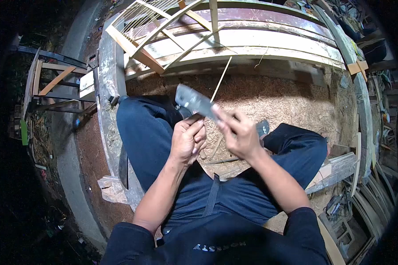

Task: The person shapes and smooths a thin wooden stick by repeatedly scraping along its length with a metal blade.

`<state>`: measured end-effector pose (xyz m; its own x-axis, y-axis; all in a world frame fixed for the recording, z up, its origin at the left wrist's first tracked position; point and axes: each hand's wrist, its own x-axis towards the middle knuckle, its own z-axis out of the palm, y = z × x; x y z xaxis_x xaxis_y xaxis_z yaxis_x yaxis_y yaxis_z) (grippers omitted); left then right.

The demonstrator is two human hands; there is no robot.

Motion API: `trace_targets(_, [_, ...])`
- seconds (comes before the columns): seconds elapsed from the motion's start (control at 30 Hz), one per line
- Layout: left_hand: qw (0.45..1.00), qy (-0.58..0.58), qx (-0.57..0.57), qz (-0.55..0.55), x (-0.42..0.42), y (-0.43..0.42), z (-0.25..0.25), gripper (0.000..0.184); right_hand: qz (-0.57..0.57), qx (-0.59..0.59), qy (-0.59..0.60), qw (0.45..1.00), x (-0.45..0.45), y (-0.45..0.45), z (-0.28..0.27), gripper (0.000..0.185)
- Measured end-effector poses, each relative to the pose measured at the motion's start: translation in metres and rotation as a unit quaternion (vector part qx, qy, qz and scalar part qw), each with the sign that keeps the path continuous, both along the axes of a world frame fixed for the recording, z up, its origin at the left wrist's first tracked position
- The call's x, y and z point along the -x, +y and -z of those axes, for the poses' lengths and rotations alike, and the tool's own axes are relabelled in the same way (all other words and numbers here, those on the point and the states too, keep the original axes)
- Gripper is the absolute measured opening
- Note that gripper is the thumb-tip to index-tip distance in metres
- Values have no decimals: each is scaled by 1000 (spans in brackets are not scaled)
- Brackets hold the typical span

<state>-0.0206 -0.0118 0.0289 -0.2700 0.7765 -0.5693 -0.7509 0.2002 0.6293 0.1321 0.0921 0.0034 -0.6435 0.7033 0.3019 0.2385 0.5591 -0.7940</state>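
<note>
In front of my lap, my right hand (239,134) is closed on the near end of a broad grey blade (194,102), like a cleaver, slightly blurred and tilted up to the left. My left hand (188,141) pinches a short dark piece (193,118) just under the blade; I cannot tell its kind or whether the two touch. A thin pale stick (222,78) slants up and away from beside the blade; what holds its lower end is hidden. Beyond, a wooden frame (152,62) strung with thin slats or rods stands tilted on the planks.
Pale planks (252,53) run across the far side. A weathered beam (110,84) borders the left, another rail (362,106) the right. Shavings cover the ground (292,101) between my legs. Curved strips (376,203) lie at the lower right; a metal-and-wood rack (57,79) stands left.
</note>
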Motion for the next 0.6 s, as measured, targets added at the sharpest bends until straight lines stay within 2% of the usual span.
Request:
trace_targets(0.03, [1000,-4,13,-20,0,0,-1,31,-48,15,0,999,-1,-8,-6,39])
trace_targets(0.1, [997,-12,37,-62,0,0,-4,28,-53,26,1,998,-1,-11,-5,39])
trace_targets(0.17, [999,-26,-24,7,2,-2,-1,28,9,29,-9,1000,0,1,8,44])
trace_targets(0.23, [1000,-13,-7,2,0,-1,1,28,33,0,-18,999,1,4,6,44])
trace_targets(0.3, [999,20,28,-15,-1,1,1,30,-53,22,-9,998,-3,-11,-6,43])
trace_targets(0.37, [999,-14,11,-34,-1,0,-6,32,-64,27,-22,997,-3,-15,-4,42])
trace_targets(0.43, [1000,7,1,21,-1,-4,-1,32,9,43,-7,999,1,0,9,41])
trace_targets(0.47, [1000,6,2,23,0,-4,1,32,34,3,-16,999,1,12,7,40])
trace_targets(0.53, [1000,-6,-18,20,0,-3,5,11,8,2,-31,999,-3,4,1,39])
trace_targets(0.57, [999,-10,-29,15,1,-2,5,14,-23,2,-43,999,-3,-2,-1,39])
trace_targets(0.6, [1000,6,5,0,1,-3,2,22,-34,16,-6,999,-3,-12,-2,39])
